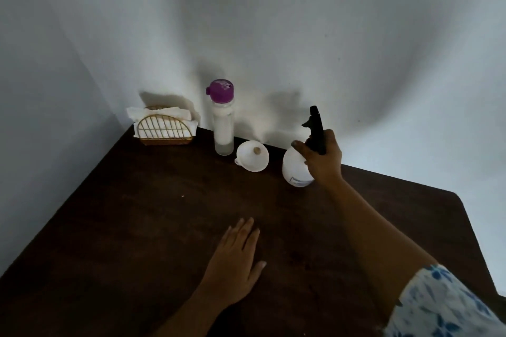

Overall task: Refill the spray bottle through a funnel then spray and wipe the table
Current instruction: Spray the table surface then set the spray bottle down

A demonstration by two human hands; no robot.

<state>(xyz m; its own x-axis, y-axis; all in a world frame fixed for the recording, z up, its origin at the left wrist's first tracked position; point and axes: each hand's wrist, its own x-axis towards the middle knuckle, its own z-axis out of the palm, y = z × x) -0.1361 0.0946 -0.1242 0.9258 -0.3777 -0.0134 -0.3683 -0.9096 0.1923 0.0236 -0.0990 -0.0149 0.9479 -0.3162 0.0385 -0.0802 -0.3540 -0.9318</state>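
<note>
Currently right hand (324, 157) grips spray bottle (297, 169) at 1 o'clock; left hand (236, 262) flat on bench (137, 213). Next: likely unscrew sprayer head, seat funnel (252, 156).

At the rear of the bench (137, 227), left to right: napkin holder (165, 130), tall bottle (223, 126), funnel (253, 157), spray bottle (295, 169). The wall (273, 22) stands directly behind them.

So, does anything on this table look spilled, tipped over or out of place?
Nothing is spilled. Only the white plastic funnel seems tipped on its side on the dark wooden table, between the purple-capped clear bottle and the white spray bottle that the right hand grips.
</note>
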